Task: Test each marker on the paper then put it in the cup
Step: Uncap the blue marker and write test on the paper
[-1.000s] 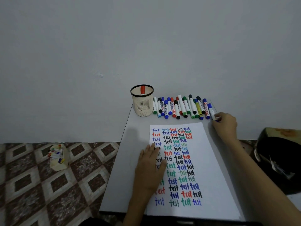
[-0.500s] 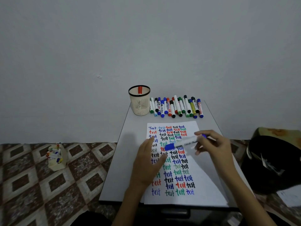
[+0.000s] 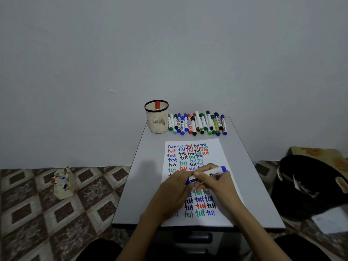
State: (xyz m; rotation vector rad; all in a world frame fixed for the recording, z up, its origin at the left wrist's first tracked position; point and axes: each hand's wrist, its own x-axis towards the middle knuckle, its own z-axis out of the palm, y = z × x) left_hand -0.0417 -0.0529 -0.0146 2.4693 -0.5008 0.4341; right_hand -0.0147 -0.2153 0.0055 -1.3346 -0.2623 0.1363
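Over the white paper (image 3: pixel 222 155), covered in coloured "test" words, I hold a white marker with blue ends (image 3: pixel 212 174) lying crosswise. My right hand (image 3: pixel 216 185) grips its barrel. My left hand (image 3: pixel 175 189) pinches its blue cap end at the left. A cream mesh cup (image 3: pixel 157 121) with a black rim stands at the table's far left, with one red marker (image 3: pixel 157 105) inside. A row of several markers (image 3: pixel 197 123) lies to the right of the cup along the far edge.
The small grey table (image 3: pixel 143 176) stands against a plain wall. On the patterned floor to the left sits a small box of markers (image 3: pixel 63 182). A black bag (image 3: pixel 310 185) lies to the right of the table.
My right hand took a blue marker from the row's right end and carried it over the paper. My left hand lifted off the paper and took hold of the marker's cap end.
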